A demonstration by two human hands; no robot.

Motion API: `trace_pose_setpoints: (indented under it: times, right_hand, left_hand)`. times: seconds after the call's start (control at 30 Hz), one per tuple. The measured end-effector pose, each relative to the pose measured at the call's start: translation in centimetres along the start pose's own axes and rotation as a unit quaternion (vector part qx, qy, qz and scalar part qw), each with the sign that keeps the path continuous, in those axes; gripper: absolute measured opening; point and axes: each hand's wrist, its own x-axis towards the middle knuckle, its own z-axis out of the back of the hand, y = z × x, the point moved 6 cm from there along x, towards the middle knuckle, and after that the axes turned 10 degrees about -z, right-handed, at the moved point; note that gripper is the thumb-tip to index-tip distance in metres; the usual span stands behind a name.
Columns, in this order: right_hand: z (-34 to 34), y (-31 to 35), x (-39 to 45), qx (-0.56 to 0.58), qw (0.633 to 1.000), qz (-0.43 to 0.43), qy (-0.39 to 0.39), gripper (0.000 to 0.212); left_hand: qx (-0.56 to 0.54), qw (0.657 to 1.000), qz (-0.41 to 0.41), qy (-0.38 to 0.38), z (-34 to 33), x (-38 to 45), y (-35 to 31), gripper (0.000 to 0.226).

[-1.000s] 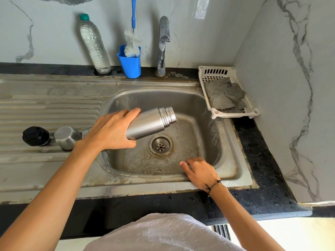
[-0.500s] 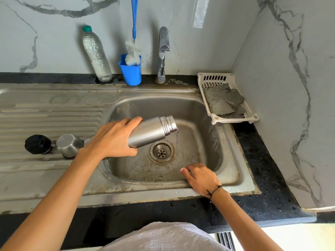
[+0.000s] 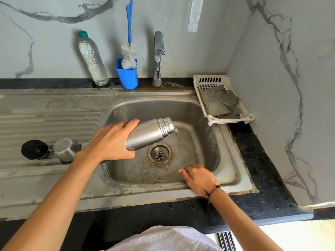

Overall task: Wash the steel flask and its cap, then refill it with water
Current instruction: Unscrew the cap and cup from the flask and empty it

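Flask [image 3: 150,134] lies tipped nearly on its side over the sink [image 3: 233,180], its open threaded mouth pointing right and slightly up from the base, with a thin stream of water spilling from the mouth down toward the basin floor, just right of the drain [image 3: 159,154]. Left hand [image 3: 110,142] grips the flask's lower body, fingers [image 3: 130,123] curled over the top and the thumb wrapped underneath. Right hand [image 3: 198,178] rests on the sink's front rim, holding nothing, its fingers loosely bent and close together with the tips over the basin edge; a dark cord bracelet [image 3: 212,191] circles the wrist. On the ribbed drainboard to the left stand a black cap [image 3: 34,149] and, just beside it on the right, a small steel cup [image 3: 66,149]; the two look to be touching or nearly so. Along the back wall, on the dark counter [image 3: 268,194], stand a clear plastic bottle [image 3: 93,60] with a green lid, a blue holder [image 3: 126,74] with a bottle brush [image 3: 128,55] upright in it, and the tap [image 3: 158,57], which is not running. A white plastic rack [image 3: 208,82] sits at the sink's right rear corner, with grey cloths [image 3: 220,102] lying in it.
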Motion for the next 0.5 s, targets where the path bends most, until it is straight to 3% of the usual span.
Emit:
trace_pose_setpoints:
  times: [0.5]
  right_hand:
    - [0.01, 0.04, -0.03, -0.003, 1.0, 0.006, -0.004, 0.05]
  left_hand:
    - [0.004, 1.0, 0.014, 0.014, -0.29, -0.33, 0.49, 0.094]
